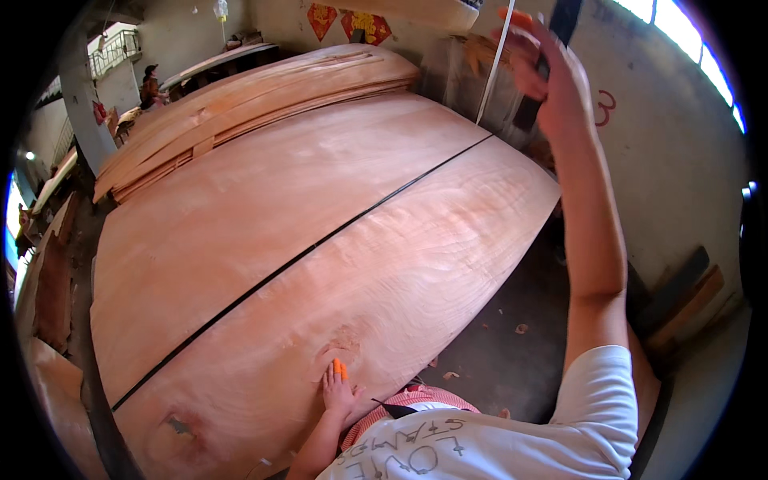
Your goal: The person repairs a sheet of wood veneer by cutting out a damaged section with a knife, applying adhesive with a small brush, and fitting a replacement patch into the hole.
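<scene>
Head view. The left hand (339,392) lay flat and open on the near veneer sheet (376,280), beside a knot, one finger capped in orange (340,369); it gripped nothing and apparently pinned the sheet down. The right hand (546,76), raised at far right, was closed around a dark tool (552,48), from which a white strip (493,64) ran down to the dark seam (320,240) between near and far sheet (240,192). A veneer stack (264,88) lay beyond.

Two broad reddish wood veneer sheets (320,240) lie side by side, a stack of curled veneer strips (264,88) behind them, a grey concrete wall (680,160) to their right.
</scene>
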A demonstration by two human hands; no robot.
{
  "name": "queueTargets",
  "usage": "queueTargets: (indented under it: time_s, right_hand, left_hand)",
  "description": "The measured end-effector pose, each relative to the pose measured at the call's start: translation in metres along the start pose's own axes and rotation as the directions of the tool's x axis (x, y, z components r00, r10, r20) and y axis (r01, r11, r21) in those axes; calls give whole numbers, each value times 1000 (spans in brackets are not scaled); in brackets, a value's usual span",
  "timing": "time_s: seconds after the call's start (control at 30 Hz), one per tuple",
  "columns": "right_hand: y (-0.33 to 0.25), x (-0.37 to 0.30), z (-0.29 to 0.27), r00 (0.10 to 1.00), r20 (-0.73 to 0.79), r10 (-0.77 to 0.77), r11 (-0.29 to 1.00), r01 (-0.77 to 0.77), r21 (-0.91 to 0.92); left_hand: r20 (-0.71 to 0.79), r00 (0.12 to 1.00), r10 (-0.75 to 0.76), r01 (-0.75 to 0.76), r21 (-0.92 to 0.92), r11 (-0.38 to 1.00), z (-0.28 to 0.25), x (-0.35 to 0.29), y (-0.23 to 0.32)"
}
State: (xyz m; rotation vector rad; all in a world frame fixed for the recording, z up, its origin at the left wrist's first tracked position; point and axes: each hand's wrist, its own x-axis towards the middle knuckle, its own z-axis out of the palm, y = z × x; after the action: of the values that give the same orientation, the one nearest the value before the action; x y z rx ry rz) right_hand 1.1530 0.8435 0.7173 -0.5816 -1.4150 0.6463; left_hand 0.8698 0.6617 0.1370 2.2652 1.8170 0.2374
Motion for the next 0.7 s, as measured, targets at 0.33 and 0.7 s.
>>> queueTargets:
  time_s: [0.33,0.7]
  right_hand:
    - [-36,17,-23,938,272,216,969,-240,57]
    - [-38,-4,5,979,174,102,979,-68,-193]
  left_hand:
    - [37,999,-9,10,-23,1000,-2,5,10]
    - [13,1000,-16,17,-78,997,-9,0,12]
